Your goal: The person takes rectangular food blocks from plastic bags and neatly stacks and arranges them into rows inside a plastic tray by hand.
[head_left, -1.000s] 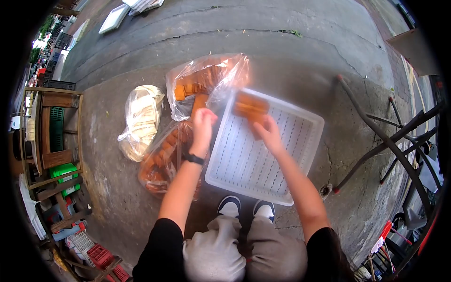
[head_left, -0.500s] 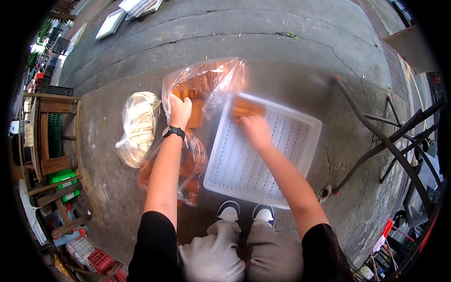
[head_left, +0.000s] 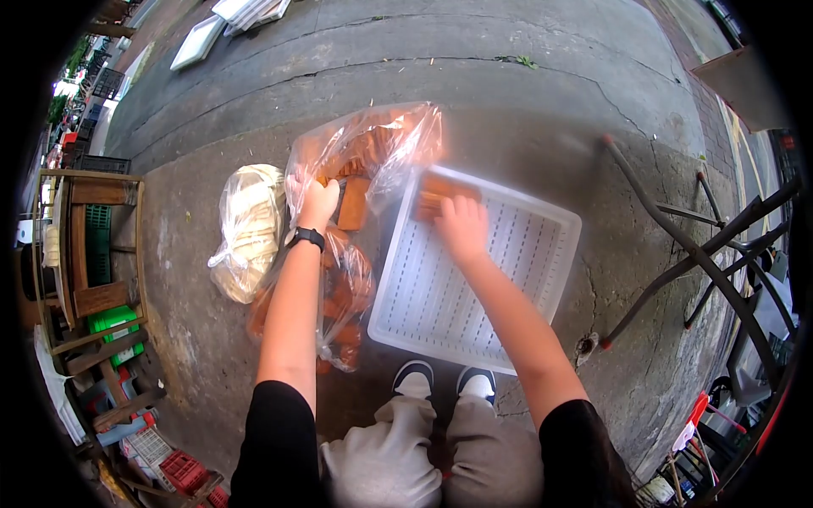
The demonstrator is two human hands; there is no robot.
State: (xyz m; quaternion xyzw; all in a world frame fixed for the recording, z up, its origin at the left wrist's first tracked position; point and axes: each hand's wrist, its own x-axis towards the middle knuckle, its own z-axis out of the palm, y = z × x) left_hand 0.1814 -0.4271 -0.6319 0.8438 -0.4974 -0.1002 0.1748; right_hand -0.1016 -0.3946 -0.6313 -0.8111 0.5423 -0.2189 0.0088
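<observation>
Orange-brown rectangular slabs (head_left: pixel 430 188) lie in the far left corner of a white slotted plastic crate (head_left: pixel 562 279). My right hand (head_left: pixel 462 227) rests on them, fingers apart and stretched over their near edge. To the left, my left hand (head_left: pixel 317 205) is closed on the edge of a clear plastic bag (head_left: pixel 408 135) filled with similar slabs. One slab (head_left: pixel 353 203) sits at the bag's mouth, right of this hand. Below my left wrist lies another clear bag (head_left: pixel 347 275) of orange-brown pieces, partly hidden by my forearm. A tied bag (head_left: pixel 251 222) of pale slices stands further left.
Dark metal legs (head_left: pixel 677 262) of a stand rise on the right. A wooden frame (head_left: pixel 102 254) with a green tub (head_left: pixel 117 330) stands on the left. White trays (head_left: pixel 200 44) lie far off on the concrete, and my shoes (head_left: pixel 413 378) are beside the crate's near edge.
My right hand has shifted slightly over the slabs in the crate, its fingers now spread on them. My left hand has moved slightly down and left, with the bag's edge.
</observation>
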